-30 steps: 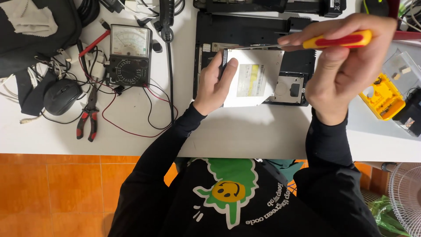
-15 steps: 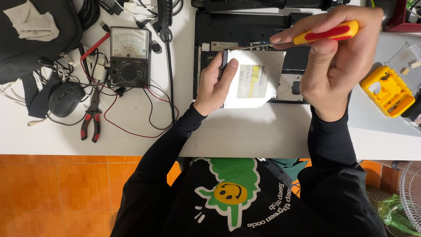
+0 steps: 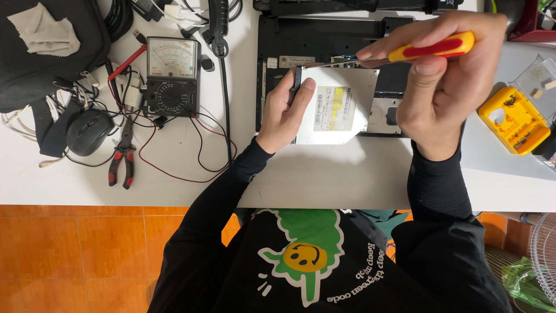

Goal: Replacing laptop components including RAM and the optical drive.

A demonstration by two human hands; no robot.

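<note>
Gripping a silver optical drive (image 3: 336, 113) by its left edge, the left hand (image 3: 286, 110) has its thumb on the top face and its other fingers curled under the side. The drive lies tilted over the open underside of a black laptop (image 3: 324, 40) on the white table (image 3: 324, 174), its lower corner past the laptop's near edge. The right hand (image 3: 446, 87) is closed around a screwdriver (image 3: 431, 47) with a red and yellow handle, thumb and fingers wrapped tight; the thin shaft runs left and its tip meets the drive's top edge near the upper left corner.

To the right sits a yellow bit case (image 3: 512, 119) lying open, small dark bits in its slots, with its clear lid (image 3: 536, 78) raised behind it; what the lid holds is too small to tell. At the far left a black bag (image 3: 52, 64) lies with a pale cloth (image 3: 43, 32) on top. An analogue multimeter (image 3: 172, 75) stands near the table's middle left, red and black leads (image 3: 174, 150) looping around it. Just left of the meter are a black mouse (image 3: 88, 132) and red-handled pliers (image 3: 123, 159), the pliers below the mouse's right side.
</note>
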